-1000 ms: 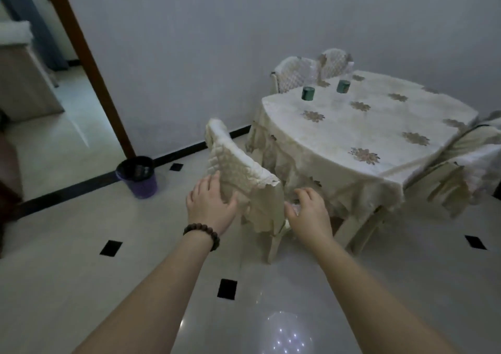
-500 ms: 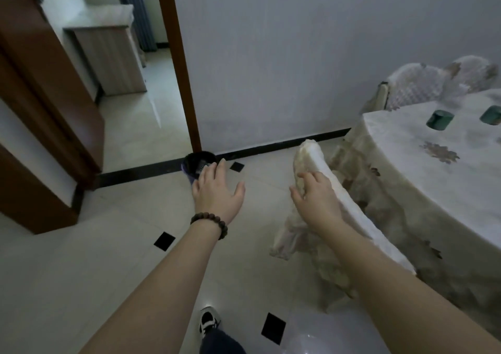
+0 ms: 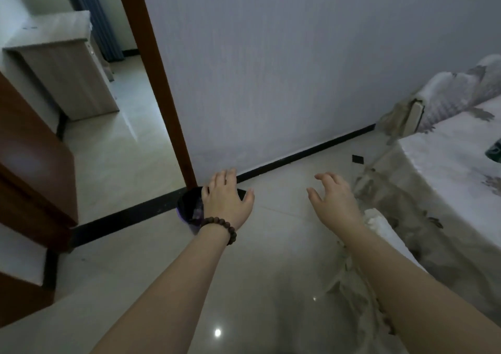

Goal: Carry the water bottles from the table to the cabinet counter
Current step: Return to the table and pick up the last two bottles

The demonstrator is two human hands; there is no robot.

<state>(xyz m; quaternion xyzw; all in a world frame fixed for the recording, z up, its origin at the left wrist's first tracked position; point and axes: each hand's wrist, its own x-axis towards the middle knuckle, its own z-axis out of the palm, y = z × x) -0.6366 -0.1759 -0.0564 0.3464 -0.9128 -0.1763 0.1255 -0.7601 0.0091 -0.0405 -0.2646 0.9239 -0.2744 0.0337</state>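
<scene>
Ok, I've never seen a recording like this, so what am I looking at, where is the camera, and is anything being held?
There is no machine here. A camera worn on a person's head looks forward and down at their own bare arms. The left hand, with a bead bracelet, and the right hand are both open and hold nothing. At the right edge is the cloth-covered table with one dark green item cut off by the frame. A dark bin stands on the floor, and a light-topped cabinet sits beyond the doorway.

No legible text, label, brand, number or sign observed on any surface in the head view; nothing to record.
</scene>
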